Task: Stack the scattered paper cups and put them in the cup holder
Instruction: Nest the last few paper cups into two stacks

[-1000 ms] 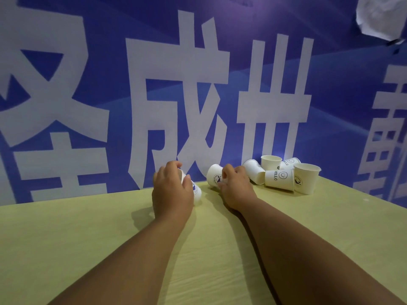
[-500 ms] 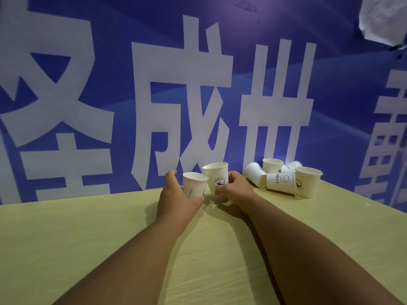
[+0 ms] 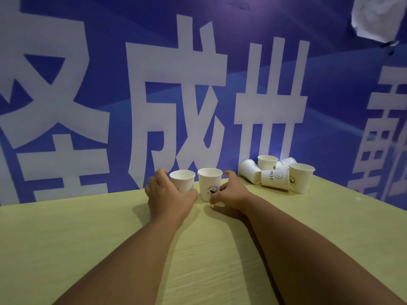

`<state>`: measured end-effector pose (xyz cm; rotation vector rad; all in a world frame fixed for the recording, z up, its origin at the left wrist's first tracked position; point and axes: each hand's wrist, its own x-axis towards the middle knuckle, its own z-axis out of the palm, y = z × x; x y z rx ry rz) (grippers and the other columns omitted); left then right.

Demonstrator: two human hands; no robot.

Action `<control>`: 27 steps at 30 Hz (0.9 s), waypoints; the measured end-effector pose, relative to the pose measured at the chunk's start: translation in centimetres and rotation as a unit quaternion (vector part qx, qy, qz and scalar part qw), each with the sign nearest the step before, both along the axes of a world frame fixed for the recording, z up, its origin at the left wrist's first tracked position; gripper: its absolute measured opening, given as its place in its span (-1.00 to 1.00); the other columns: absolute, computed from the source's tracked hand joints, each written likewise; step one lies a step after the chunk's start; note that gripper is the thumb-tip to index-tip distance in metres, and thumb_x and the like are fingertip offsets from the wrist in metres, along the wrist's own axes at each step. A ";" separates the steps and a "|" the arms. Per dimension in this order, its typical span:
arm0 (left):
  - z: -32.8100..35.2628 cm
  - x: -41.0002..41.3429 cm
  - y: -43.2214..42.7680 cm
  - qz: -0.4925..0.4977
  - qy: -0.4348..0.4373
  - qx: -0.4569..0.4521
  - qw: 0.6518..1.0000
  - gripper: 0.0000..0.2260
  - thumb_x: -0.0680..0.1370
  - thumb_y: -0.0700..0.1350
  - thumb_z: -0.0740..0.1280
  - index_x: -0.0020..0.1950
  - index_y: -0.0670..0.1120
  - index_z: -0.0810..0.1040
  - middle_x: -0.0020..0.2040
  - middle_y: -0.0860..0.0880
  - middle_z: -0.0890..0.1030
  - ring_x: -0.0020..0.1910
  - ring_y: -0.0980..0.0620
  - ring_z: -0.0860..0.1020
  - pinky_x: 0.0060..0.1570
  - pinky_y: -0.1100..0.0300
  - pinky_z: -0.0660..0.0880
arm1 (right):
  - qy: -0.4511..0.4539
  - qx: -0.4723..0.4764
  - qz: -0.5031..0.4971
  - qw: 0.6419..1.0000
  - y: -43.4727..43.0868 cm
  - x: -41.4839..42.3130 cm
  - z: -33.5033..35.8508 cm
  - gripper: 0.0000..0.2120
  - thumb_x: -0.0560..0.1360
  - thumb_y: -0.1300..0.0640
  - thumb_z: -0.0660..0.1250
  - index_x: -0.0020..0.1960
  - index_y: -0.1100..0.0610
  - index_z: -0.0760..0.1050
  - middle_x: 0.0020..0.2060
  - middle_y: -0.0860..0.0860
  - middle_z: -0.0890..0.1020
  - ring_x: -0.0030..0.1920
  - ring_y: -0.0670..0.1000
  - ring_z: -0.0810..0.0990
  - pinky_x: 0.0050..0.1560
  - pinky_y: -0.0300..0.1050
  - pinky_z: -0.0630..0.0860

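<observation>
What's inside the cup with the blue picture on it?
Only the white inner wall below the rim of the blue-picture cup can be seen. The right hand holds it upright. Nothing pokes out. Its bottom is hidden behind its own front wall.

Your counter (image 3: pixel 88 249) presents a pale yellow-green wood-grain top. At its far right lies a cup cluster (image 3: pixel 275 179): five white paper cups touching, two upright, three on their sides. Near the far edge, centre, left cup (image 3: pixel 181 179) and right cup (image 3: pixel 209 181) are upright, just beside each other.
</observation>
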<state>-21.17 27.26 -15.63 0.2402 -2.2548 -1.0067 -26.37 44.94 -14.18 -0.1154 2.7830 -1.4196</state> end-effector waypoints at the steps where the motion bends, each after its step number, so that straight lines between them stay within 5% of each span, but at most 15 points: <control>1: 0.2 0.6 0.3 -0.005 0.039 -0.020 0.999 -0.40 0.39 0.03 0.54 0.28 0.01 0.27 0.21 -0.04 0.44 0.16 -0.06 0.41 0.02 0.07 0.53 | -0.004 -0.011 -0.011 1.000 0.4 0.7 0.1 -0.08 0.40 0.14 0.57 0.56 0.00 0.06 0.27 0.12 0.56 0.20 0.14 0.58 0.21 0.04 0.57; 4: 0.3 2.6 1.6 -0.085 0.030 -0.143 0.986 -0.80 0.50 -0.04 0.40 -0.08 -0.01 0.37 -0.14 0.05 0.50 -0.19 0.00 0.49 -0.23 0.06 0.56 | 0.029 0.024 -0.057 0.998 2.2 3.8 -0.1 -0.55 0.54 0.02 0.41 0.37 0.08 0.37 0.15 0.06 0.60 0.11 0.06 0.59 0.11 -0.07 0.54; 6: 0.0 3.7 2.4 -0.151 -0.050 -0.181 0.971 -0.86 0.50 -0.05 0.32 -0.19 -0.02 0.39 -0.24 0.04 0.50 -0.25 0.00 0.49 -0.25 0.03 0.53 | 0.074 0.049 -0.103 0.991 4.0 5.6 -0.4 -0.79 0.61 0.04 0.29 0.15 0.12 0.56 0.06 0.05 0.66 0.05 0.04 0.59 0.07 -0.08 0.51; 11: 0.4 5.6 5.2 -0.181 -0.164 -0.196 0.950 -0.88 0.52 -0.01 0.28 -0.18 0.00 0.45 -0.15 0.03 0.56 -0.16 0.00 0.53 -0.13 0.10 0.52 | 0.055 0.120 -0.173 0.976 10.4 9.1 -0.3 -0.81 0.61 0.01 0.32 -0.12 0.09 0.53 -0.15 0.02 0.61 -0.14 0.01 0.53 -0.13 -0.14 0.38; 15: 0.1 6.3 9.7 -0.203 -0.164 -0.200 0.944 -0.89 0.52 0.04 0.27 -0.07 0.03 0.46 0.01 0.05 0.48 0.01 -0.01 0.52 0.10 -0.01 0.52 | 0.027 0.145 -0.225 0.963 15.9 9.9 -0.2 -0.88 0.57 0.04 0.37 -0.03 0.08 0.52 -0.04 0.03 0.62 -0.06 0.01 0.56 0.01 -0.09 0.55; 21: -0.5 4.2 15.8 -0.241 -0.165 -0.281 0.914 -0.51 0.54 0.18 0.23 0.44 0.08 0.26 0.39 0.03 0.33 0.38 -0.06 0.27 0.33 0.00 0.28 | 0.039 0.057 -0.261 0.963 17.8 7.4 -0.5 -0.28 0.50 0.01 0.47 0.51 -0.06 0.12 0.29 0.10 0.42 0.27 0.14 0.47 0.26 0.05 0.52; 24: -0.7 2.0 17.6 -0.249 -0.143 -0.281 0.916 -0.40 0.57 0.15 0.23 0.57 0.08 0.12 0.51 0.02 0.22 0.47 -0.06 0.18 0.40 -0.04 0.23 | 0.059 -0.026 -0.253 0.965 19.0 5.3 -0.7 0.00 0.47 0.08 0.51 0.50 -0.37 -0.19 0.31 0.08 0.33 0.23 0.13 0.48 0.29 0.14 0.53; 27: -0.7 -0.6 19.0 -0.254 -0.121 -0.296 0.913 -0.32 0.60 0.08 0.22 0.64 0.08 -0.04 0.61 0.02 0.06 0.52 -0.08 0.11 0.43 -0.07 0.23 | 0.071 0.005 -0.228 0.971 19.8 3.5 -0.9 0.09 0.48 0.09 0.49 0.43 -0.50 -0.33 0.46 0.10 0.16 0.34 0.19 0.43 0.35 0.16 0.44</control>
